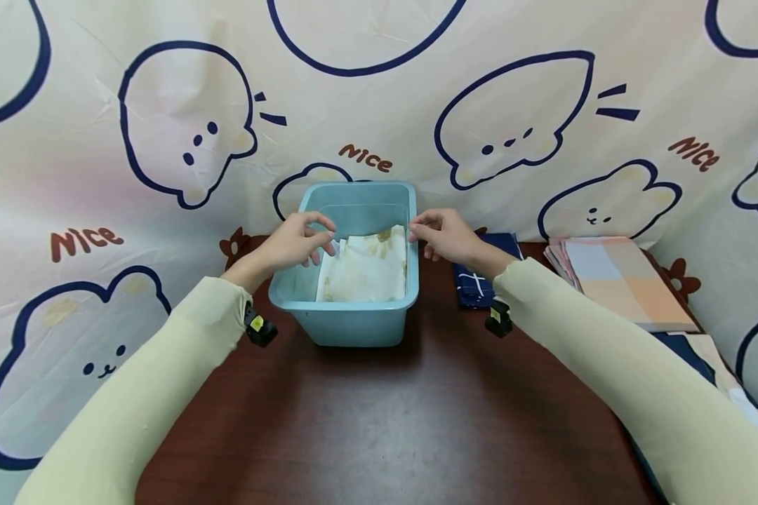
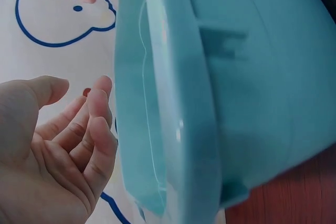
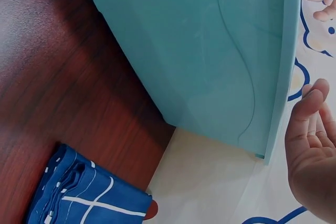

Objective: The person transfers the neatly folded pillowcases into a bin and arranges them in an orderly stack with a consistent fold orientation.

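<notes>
A light blue plastic tub (image 1: 360,326) stands near the back of the table. Inside lies a folded white cloth (image 1: 366,273) with yellow-brown stains. Above the tub's left side is my left hand (image 1: 295,242), its fingers loosely bent with a gap to the thumb; nothing is in it in the left wrist view. My right hand (image 1: 450,240) hovers by the tub's right rim. Its thumb and forefinger come close together, and the right wrist view shows no object between them. Both hands appear apart from the cloth.
Right of the tub lies a folded navy cloth (image 3: 97,192) with white lines. Farther right is a stack of folded checked cloths (image 1: 632,280), with more fabric (image 1: 688,351) in front along the table's edge. A patterned curtain (image 1: 366,112) hangs close behind the tub.
</notes>
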A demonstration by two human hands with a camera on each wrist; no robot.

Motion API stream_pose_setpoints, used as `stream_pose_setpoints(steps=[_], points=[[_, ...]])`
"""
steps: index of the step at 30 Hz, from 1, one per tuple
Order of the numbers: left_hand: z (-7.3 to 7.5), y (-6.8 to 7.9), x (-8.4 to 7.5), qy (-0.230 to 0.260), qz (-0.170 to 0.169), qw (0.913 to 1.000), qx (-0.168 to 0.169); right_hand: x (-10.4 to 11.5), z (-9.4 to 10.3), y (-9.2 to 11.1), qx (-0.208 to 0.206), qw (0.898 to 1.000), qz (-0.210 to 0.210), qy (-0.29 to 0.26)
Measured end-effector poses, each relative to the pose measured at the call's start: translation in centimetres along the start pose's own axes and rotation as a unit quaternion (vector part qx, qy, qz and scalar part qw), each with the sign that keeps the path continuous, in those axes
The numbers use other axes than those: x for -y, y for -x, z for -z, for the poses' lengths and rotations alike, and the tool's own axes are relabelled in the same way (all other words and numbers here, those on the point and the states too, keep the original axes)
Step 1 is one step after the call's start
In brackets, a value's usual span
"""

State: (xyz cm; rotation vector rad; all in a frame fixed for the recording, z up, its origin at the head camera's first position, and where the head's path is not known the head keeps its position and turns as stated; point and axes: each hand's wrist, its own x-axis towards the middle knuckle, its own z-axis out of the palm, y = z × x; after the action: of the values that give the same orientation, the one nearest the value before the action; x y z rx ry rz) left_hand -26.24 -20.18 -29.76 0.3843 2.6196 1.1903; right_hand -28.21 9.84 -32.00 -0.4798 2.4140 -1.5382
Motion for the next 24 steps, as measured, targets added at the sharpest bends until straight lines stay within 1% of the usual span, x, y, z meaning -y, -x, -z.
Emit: stream_pose_setpoints(steps=[4, 9, 14, 20, 24], points=[[-0.6, 0.3, -0.5, 0.012, -0.006, 0.9998, 0.012, -0.1, 0.4, 0.7, 0.004, 1.0, -0.008, 0.0], [-1.3, 0.4, -1.0, 0.011, -0.013, 0.9996, 0.022, -0.2, 0.8, 1.2, 0.026, 1.0, -0.01, 0.002], [-1.8, 0.8, -1.3, 0.011, -0.023, 0.9992, 0.029, -0.3, 0.8, 1.8, 0.042, 0.999, -0.008, 0.003], [-2.4, 1.2, -1.7, 0.011, -0.033, 0.9989, 0.03, -0.7, 1.0, 2.7, 0.033, 0.999, 0.024, 0.033], [-3.0, 1.5, -1.7, 0.011, -0.037, 0.9988, 0.031, -1.4, 1.3, 3.3, 0.025, 0.998, 0.028, 0.039]])
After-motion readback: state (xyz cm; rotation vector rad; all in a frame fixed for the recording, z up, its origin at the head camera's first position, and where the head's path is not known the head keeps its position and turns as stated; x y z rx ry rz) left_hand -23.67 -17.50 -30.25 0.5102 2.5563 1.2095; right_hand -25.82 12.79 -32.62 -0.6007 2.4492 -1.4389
